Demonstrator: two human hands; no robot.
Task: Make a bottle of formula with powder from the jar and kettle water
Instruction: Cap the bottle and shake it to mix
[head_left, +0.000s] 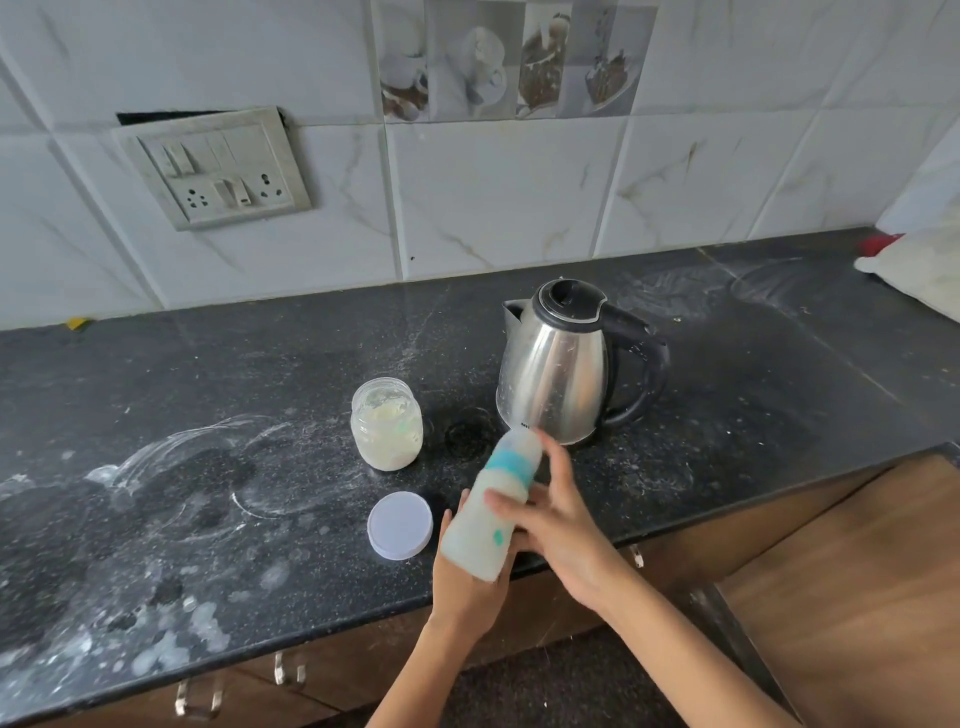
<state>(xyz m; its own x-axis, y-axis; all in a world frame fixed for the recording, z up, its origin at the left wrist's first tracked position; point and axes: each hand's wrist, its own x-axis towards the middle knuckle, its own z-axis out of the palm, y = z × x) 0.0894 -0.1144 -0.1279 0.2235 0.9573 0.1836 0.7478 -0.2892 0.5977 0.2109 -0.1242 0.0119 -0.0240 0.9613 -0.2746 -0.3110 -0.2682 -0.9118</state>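
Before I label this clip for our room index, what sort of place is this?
Most likely a home kitchen: a dark stone counter against a tiled wall, a steel electric kettle standing on it, and a wall socket panel above. Both hands hold a baby bottle.

— What is held over the black speckled countertop (208, 395)?
— A blurred, tilted milky plastic bottle with a teal collar (493, 499) is clasped between the left hand (467, 577) and right hand (563, 525).
— And behind it?
— An open glass powder jar (385, 423), its white round lid (400, 525) and a steel kettle (561, 364) are seen.
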